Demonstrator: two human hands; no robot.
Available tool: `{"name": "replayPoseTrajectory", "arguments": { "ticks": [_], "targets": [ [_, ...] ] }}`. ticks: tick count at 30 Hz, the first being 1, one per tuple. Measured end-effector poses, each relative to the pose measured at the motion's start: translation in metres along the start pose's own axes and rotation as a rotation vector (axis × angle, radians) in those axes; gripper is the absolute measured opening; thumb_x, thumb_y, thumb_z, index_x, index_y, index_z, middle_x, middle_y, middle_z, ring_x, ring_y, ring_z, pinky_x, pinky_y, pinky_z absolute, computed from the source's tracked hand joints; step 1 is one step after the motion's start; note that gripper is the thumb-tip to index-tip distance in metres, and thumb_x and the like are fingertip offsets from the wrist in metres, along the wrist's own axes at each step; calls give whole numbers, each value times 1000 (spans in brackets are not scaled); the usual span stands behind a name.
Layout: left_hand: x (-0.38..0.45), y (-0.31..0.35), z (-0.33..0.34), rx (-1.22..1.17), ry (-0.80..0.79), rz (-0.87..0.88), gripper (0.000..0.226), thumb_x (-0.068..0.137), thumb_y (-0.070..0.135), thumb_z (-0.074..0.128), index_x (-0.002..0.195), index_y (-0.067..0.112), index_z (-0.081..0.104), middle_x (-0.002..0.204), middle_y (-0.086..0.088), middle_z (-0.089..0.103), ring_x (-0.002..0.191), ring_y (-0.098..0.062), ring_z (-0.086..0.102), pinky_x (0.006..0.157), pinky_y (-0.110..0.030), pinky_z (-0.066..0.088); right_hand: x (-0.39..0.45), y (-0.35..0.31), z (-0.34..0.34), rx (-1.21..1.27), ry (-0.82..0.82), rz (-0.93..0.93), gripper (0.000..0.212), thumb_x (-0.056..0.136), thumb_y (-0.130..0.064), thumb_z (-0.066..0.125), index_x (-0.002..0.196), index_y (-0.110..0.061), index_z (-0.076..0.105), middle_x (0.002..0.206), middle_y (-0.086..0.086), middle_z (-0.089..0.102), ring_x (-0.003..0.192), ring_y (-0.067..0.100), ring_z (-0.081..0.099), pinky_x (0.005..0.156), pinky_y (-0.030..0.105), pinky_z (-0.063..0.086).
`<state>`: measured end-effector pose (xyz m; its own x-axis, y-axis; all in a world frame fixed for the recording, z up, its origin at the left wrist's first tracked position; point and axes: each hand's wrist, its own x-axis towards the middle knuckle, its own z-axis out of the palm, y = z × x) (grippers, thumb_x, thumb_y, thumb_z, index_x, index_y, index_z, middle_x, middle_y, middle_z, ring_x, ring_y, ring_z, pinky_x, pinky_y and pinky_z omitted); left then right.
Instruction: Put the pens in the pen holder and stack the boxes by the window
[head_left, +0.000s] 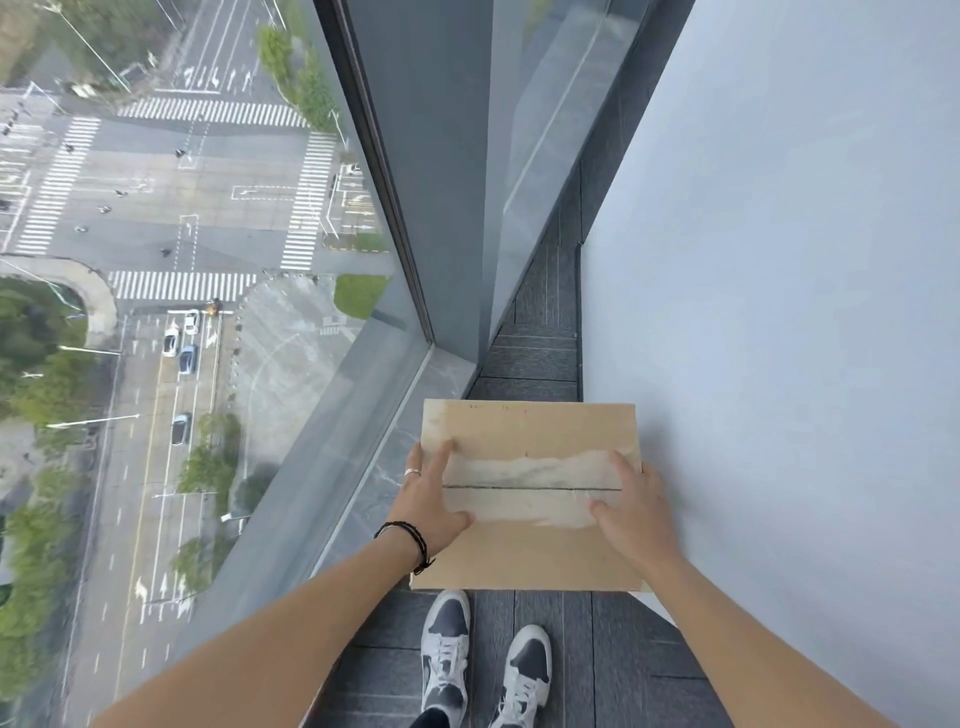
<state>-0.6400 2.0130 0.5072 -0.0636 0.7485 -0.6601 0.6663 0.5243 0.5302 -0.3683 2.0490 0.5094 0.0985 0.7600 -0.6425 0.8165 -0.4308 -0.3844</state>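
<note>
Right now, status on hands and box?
Both hands, left and right, flat on cardboard box. Box between window and wall. Nothing blocking.

**High-rise interior, narrow strip beside a floor-to-ceiling window**

I'm looking at an upper floor of a tall building, likely an office or commercial tower, though I can't tell which. The glass wall (291, 415) fills the left of the frame and reaches down to a grey stone sill (400, 452). Far below, at upper left, I see a road junction (182, 208) with zebra crossings, lane arrows and small cars (179, 353). At centre, dark grey carpet tiles (535, 353) run along a tight corridor. A plain pale wall (779, 260) closes the right side.
</note>
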Motion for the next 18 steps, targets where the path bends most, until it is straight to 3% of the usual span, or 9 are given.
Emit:
{"name": "replayPoseTrajectory", "arguments": {
  "ticks": [8,14,18],
  "targets": [
    [23,-13,8,16,-22,-24,103,76,25,71,155,47,9,166,-12,-9,137,-34,44,102,-37,47,18,4,20,-1,-40,54,75,95,-29,64,161,-29,29,169,13,10,157,27,18,122,39,26],
    [27,-18,12,32,-23,-22,107,78,27,70,156,48,0,165,-16,-13,143,-33,36,105,-34,41,18,1,27,-54,-10,47,78,94,-26,65,162,-29,27,170,13,6,157,26,12,122,38,22],
    [24,-10,5,16,-28,-54,97,82,29,67,156,44,7,166,-13,-12,144,-35,33,105,-39,43,14,0,24,-68,20,35,77,94,-25,64,162,-26,28,171,13,6,158,28,11,124,41,20]
  ]
}}
